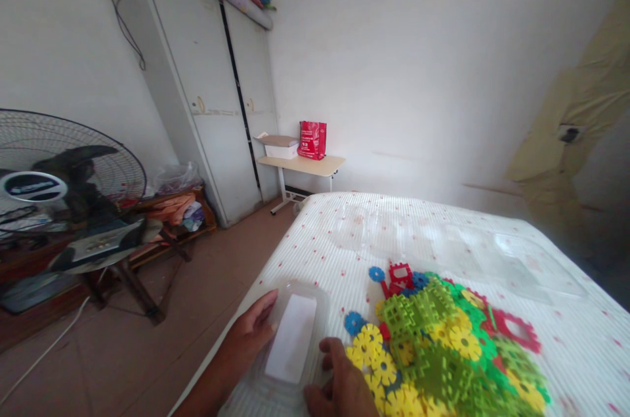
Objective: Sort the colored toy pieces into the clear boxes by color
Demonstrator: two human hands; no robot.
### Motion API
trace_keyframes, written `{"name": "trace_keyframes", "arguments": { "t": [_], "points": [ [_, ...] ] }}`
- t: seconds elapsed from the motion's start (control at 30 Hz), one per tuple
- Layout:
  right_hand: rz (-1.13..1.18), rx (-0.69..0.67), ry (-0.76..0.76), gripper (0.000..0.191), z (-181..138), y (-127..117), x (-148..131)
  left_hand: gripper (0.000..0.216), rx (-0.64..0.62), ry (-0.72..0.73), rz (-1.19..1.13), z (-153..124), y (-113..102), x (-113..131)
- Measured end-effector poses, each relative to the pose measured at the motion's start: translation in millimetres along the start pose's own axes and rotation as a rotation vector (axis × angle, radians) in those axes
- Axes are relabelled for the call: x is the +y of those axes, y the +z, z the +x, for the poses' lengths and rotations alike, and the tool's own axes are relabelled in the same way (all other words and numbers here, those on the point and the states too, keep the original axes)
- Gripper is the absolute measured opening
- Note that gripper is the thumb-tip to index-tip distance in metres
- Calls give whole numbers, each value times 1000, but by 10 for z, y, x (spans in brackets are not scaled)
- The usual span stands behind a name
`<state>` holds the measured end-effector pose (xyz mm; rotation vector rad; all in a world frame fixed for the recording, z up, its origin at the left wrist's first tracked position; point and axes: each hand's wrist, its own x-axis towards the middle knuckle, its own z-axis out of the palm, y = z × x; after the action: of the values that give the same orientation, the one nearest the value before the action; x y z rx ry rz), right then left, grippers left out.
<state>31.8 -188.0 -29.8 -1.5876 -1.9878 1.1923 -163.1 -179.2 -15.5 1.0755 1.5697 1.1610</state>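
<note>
Where the bed [319,233] comes closest to you, your clear box [295,331] sits near its corner. A white sheet inside it shows no words. Your left hand [251,331] lies flat and loose, with its fingers touching the box's side at 9 o'clock. Your right hand [339,384] is curled at 5 o'clock with its thumb on the rim, and it is hard to tell if it grips.

At 3 o'clock, just beside the box, lies a heap of toy pieces [443,345]. They are yellow, green, red and blue, and shaped like flowers. A see-through tray [497,256] lies past the heap at 1 o'clock.

Far off at 12 o'clock a red bag [312,139] stands on a small table [302,164]. Its writing is too small to read. A tall cupboard [211,95] stands at 11 o'clock and a fan [54,174] at 9 o'clock, its label too blurred to read.
</note>
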Motion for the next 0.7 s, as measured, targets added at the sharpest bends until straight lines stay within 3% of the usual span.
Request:
{"name": "trace_keyframes", "arguments": {
  "t": [0.4,0.7],
  "points": [
    [-36,45,-47,56,-55,62,-42,68,-34,9,46,62,87,151],
    [-43,43,-35,55,-38,21,-109,66,-29,-11,136,186,79,109]
  ]
}}
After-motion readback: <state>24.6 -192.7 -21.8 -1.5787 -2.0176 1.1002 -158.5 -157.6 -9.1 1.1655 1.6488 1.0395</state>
